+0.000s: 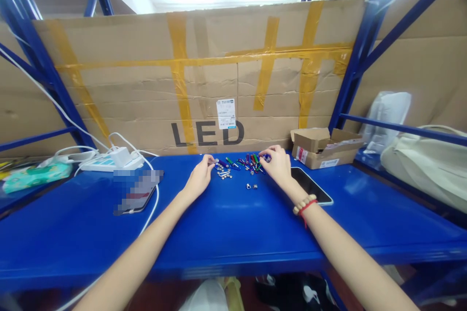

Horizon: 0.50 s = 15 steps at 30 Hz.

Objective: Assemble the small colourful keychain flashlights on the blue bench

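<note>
Small coloured and silvery pieces (254,162) lie in a loose cluster near twelve o'clock on the glossy, smooth blue tabletop (226,226), toward its back edge. Behind it stands a broad brown cardboard sheet (134,92), creased, crossed by shiny amber tape and printed "LED". At two o'clock, beyond a blue metal post, is a soft cream fabric bag (426,160). Nearer, also at two o'clock, sits a rectangular brown cardboard box (312,159) with its flaps raised; its contents cannot be made out. A flat tablet with a dark screen and pale rim (310,187) lies in front of it. At ten o'clock a white plastic power strip (97,164) carries a blocky white charger (121,157).

The right hand (276,165), above a bracelet of round tan beads (305,203), curls its fingers down at the cluster's right side. The left hand (200,175) has its fingertips drawn together at the left side. Whether either pinches a piece, I cannot tell. Between them, slim green, red and purple bits mix with rounded silvery ones; two tiny silvery bits (251,186) lie apart, nearer the person.
</note>
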### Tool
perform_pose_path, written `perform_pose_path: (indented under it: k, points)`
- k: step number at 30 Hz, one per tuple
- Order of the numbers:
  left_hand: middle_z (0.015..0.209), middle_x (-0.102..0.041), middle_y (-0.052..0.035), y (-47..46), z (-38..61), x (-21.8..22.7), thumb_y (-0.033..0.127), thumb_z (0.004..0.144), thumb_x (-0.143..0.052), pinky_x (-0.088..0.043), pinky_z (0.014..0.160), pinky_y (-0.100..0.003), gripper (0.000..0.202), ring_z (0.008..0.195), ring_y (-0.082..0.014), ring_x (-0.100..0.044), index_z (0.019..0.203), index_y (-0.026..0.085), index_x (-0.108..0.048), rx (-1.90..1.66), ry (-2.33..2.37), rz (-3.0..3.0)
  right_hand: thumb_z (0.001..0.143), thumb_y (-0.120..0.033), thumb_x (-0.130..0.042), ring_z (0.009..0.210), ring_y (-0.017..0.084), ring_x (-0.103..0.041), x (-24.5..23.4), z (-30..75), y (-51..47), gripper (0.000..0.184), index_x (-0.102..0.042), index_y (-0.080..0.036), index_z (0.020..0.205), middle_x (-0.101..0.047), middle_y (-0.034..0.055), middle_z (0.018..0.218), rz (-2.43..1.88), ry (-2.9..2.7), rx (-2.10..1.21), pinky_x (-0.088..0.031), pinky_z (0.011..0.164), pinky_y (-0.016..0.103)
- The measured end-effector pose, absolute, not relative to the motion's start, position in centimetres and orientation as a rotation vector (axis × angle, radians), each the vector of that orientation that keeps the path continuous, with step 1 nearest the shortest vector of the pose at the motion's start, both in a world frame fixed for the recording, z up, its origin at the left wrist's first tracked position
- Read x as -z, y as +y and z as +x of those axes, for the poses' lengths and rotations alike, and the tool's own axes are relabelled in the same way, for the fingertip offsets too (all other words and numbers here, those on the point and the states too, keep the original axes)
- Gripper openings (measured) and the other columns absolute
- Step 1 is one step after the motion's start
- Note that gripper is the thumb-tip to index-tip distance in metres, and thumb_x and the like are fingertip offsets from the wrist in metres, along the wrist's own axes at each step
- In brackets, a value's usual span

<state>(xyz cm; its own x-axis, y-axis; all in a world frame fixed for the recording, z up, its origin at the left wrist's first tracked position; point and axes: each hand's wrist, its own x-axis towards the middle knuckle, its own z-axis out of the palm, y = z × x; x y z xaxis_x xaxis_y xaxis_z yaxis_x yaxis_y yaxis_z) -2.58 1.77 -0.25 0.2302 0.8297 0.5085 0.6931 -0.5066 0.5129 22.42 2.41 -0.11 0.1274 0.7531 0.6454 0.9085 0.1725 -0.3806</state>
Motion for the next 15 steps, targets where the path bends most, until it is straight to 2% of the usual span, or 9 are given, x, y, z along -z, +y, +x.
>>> perform_pose_path:
  k: [2,7,11,15]
  points:
    - [0.099,-0.059,-0.0082,1.4,-2.0,0.2,0.021,0.088,-0.034,-0.043,0.082,-0.032,0.011,0.094,-0.0180,-0.059,0.098,0.021,-0.039,-1.244,1.317,2.273,0.079,-0.027,-0.054,0.093,0.022,-0.052,0.1,20.8,1.7,0.018,-0.070,-0.022,0.086,-0.060,0.0071,0.097,-1.471,-1.848,0.201,-0.037,0.079,0.036]
    - [0.098,-0.057,-0.0083,0.6,-1.5,0.0,0.023,0.086,-0.035,-0.044,0.081,-0.033,0.014,0.093,-0.0182,-0.058,0.100,0.021,-0.036,-1.287,1.326,2.297,0.084,-0.037,-0.051,0.104,0.023,-0.047,1.0,17.2,0.5,0.029,-0.066,-0.025,0.105,-0.058,0.0074,0.111,-1.278,-2.278,0.148,-0.032,0.089,0.041]
    - [0.094,-0.057,-0.0064,0.4,-1.7,-0.2,0.020,0.085,-0.034,-0.044,0.078,-0.034,0.014,0.088,-0.0186,-0.057,0.098,0.021,-0.037,-1.203,1.440,2.347,0.085,-0.035,-0.050,0.108,0.023,-0.044,1.3,16.7,0.4,0.024,-0.069,-0.027,0.099,-0.056,0.0064,0.115,-1.333,-2.366,0.128,-0.029,0.091,0.042]
    - [0.083,-0.055,-0.0035,0.3,-1.8,-0.3,0.016,0.082,-0.031,-0.042,0.074,-0.033,0.011,0.078,-0.0177,-0.054,0.086,0.021,-0.039,-1.048,1.435,2.509,0.082,-0.035,-0.056,0.107,0.022,-0.045,1.2,16.9,0.4,0.019,-0.071,-0.027,0.090,-0.057,0.0054,0.113,-1.371,-2.324,0.095,-0.029,0.090,0.040]
